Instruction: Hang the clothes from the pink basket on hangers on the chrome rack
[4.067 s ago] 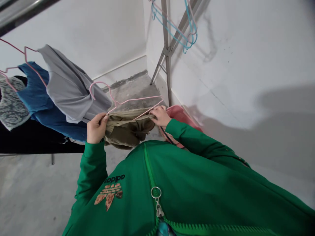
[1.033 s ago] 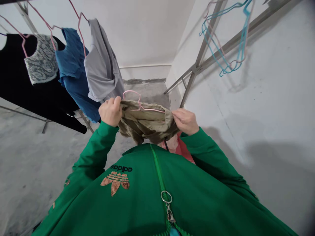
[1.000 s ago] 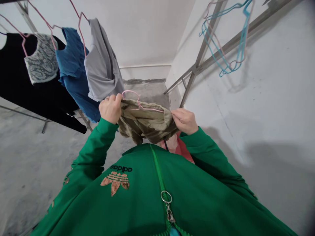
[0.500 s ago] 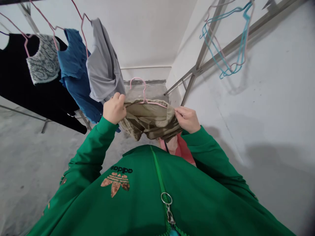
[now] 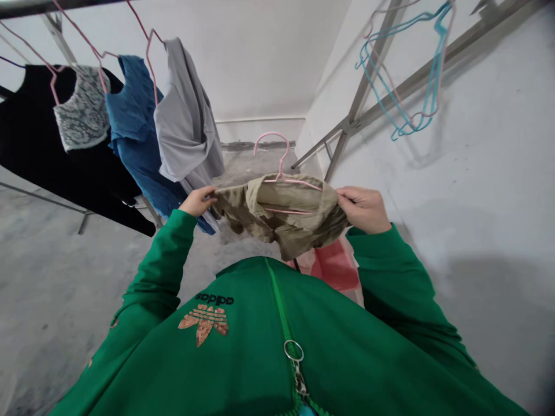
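An olive-khaki shirt [image 5: 303, 231] hangs on a pink hanger [image 5: 281, 164] in front of my chest. The hanger's hook sticks up free above the collar, and its lower bar shows through the neck opening. My left hand [image 5: 198, 201] pinches the end of the left sleeve or shoulder cloth, pulling it out sideways. On the other side, my right hand [image 5: 365, 208] grips the cloth near the right shoulder, fingers closed. The shirt's lower part sags out of sight below the hands.
Clothes hang from a rail [image 5: 91, 7] at upper left: a grey shirt [image 5: 184, 127], a blue garment [image 5: 134, 121] and a black-and-patterned top [image 5: 84, 118]. Blue hangers [image 5: 427, 86] hang on the metal frame at right. A red basin [image 5: 336, 266] stands below the shirt.
My left hand has shifted outward along the cloth, stretching the left side. My right hand has moved right, and the shirt and hanger have slid right with it.
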`<state>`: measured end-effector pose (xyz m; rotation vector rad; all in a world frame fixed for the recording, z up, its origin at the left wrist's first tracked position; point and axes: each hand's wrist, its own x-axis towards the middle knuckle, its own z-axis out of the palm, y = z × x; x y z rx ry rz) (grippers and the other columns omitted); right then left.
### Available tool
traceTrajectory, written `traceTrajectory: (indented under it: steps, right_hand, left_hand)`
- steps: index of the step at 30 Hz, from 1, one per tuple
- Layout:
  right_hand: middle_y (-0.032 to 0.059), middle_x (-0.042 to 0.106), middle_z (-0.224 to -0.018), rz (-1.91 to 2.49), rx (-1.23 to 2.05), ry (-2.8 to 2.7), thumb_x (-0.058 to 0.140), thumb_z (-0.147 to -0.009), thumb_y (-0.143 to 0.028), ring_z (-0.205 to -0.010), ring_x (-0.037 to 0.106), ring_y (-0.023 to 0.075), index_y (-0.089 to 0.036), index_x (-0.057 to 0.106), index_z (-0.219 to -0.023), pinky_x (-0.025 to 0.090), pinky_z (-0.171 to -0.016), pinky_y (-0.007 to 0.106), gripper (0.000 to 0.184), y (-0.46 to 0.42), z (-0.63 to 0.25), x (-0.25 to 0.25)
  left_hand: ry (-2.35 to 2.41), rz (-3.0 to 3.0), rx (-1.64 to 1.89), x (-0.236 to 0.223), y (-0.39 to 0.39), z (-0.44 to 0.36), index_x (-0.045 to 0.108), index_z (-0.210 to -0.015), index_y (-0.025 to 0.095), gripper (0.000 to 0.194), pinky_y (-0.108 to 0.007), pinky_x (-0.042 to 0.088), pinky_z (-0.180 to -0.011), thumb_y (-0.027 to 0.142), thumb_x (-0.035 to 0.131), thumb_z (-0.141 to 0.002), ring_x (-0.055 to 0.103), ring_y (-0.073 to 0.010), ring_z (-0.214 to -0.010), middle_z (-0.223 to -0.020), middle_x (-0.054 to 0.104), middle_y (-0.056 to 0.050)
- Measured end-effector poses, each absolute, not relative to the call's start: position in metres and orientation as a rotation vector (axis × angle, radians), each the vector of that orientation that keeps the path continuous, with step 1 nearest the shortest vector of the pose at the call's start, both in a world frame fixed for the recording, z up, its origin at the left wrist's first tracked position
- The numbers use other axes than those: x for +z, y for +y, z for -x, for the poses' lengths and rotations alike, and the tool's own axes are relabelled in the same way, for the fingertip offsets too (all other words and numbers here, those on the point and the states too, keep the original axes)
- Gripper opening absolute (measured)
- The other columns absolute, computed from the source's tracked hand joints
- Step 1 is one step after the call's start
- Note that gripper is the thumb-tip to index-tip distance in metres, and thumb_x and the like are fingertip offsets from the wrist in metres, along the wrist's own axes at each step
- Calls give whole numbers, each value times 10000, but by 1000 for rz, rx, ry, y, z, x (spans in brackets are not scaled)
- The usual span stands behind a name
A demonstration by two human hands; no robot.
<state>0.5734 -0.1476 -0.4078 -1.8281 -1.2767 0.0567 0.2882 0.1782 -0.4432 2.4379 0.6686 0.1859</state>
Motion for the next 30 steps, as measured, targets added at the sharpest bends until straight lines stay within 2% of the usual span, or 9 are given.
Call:
traceTrajectory:
  steps: [3, 7, 12, 14, 16, 20, 23, 27, 30]
  right_hand:
    - [19, 689, -705, 1832, 147, -1190, 548, -790, -293, -665, 637, 174, -213, 701, -694, 494, -629, 282, 197, -152, -575, -406]
    - [9, 697, -701, 1843, 237, -1101, 564, -780, -317, -659, 641, 170, -202, 712, -706, 504, -595, 267, 201, -154, -572, -405]
    - [11, 705, -696, 1850, 223, -1051, 582, -765, -332, -668, 651, 175, -193, 718, -700, 516, -603, 266, 206, -158, -573, -401]
    - [10, 698, -674, 1844, 219, -1040, 585, -765, -333, -657, 651, 178, -189, 717, -698, 515, -602, 269, 207, -160, -574, -399]
    - [11, 696, -671, 1835, 229, -1052, 585, -768, -336, -651, 651, 181, -188, 714, -698, 514, -605, 275, 208, -159, -573, -397]
    - [23, 708, -709, 1821, 241, -1148, 552, -787, -327, -673, 654, 186, -184, 717, -717, 506, -621, 283, 229, -149, -565, -395]
    - [39, 715, -727, 1813, 207, -1243, 529, -794, -315, -683, 654, 184, -172, 718, -710, 492, -630, 282, 252, -142, -558, -394]
    - [31, 711, -727, 1818, 188, -1251, 515, -796, -302, -686, 648, 170, -175, 712, -711, 485, -632, 265, 249, -143, -557, -397]
    - [22, 704, -719, 1824, 202, -1236, 518, -788, -297, -686, 639, 161, -180, 708, -706, 482, -637, 252, 238, -147, -560, -401]
  left_hand:
    - [667, -2393, 188, -439, 182, -281, 696, -910, 135, 333, -370, 513, -859, 377, 504, -785, 652, -231, -862, -860, 718, -69]
    - [669, -2342, 254, -422, 199, -261, 712, -903, 166, 357, -338, 531, -806, 449, 529, -787, 651, -206, -808, -837, 723, -51]
    - [884, -2454, 376, -409, 203, -241, 683, -837, 140, 398, -295, 493, -611, 475, 469, -853, 499, -113, -529, -510, 523, 32]
    - [896, -2525, 508, -402, 187, -245, 674, -889, 138, 416, -319, 507, -713, 472, 427, -894, 566, -133, -662, -651, 594, 6]
    - [747, -2616, 699, -392, 161, -258, 658, -1028, 151, 440, -355, 494, -877, 473, 375, -931, 612, -183, -935, -954, 656, -46]
    - [329, -2810, 865, -378, 102, -305, 529, -1290, 130, 618, -446, 415, -1033, 580, 477, -869, 510, -295, -1227, -1297, 558, -159]
    - [379, -2911, 739, -379, 77, -332, 495, -1327, 98, 608, -485, 370, -1057, 469, 533, -847, 533, -319, -1197, -1239, 594, -184]
    - [498, -2964, 460, -386, 80, -334, 556, -1270, 110, 486, -445, 424, -994, 191, 443, -805, 622, -277, -1041, -1061, 676, -148]
    - [355, -2966, 329, -388, 92, -323, 552, -1279, 141, 490, -398, 472, -931, 184, 406, -814, 631, -260, -1036, -1093, 683, -129]
